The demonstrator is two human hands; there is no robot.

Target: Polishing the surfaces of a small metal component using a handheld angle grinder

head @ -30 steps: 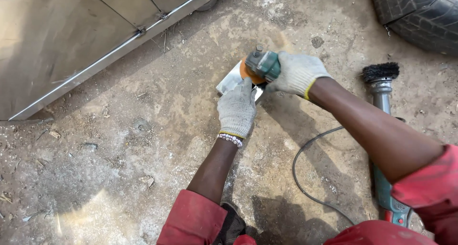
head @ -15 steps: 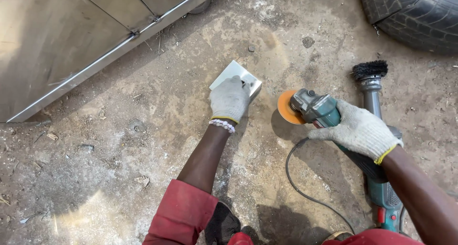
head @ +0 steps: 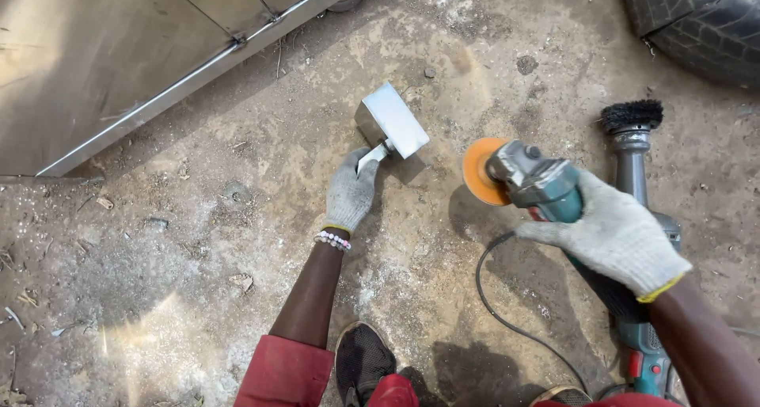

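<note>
1. Since a second ago, our right hand (head: 613,237) has drawn the teal angle grinder with the orange flap disc (head: 529,181) off the small rectangular shiny metal piece (head: 392,122) and to the right; disc and piece are now apart, so grinding is paused.
2. Our left hand (head: 352,192), gloved, now grips a thin tab at the piece's near edge instead of pressing flat on it.
3. The piece rests tilted on the dirt floor (head: 198,296); its long axis runs far-left to near-right.
4. The right hand is closed around the grinder body, disc facing left.
</note>
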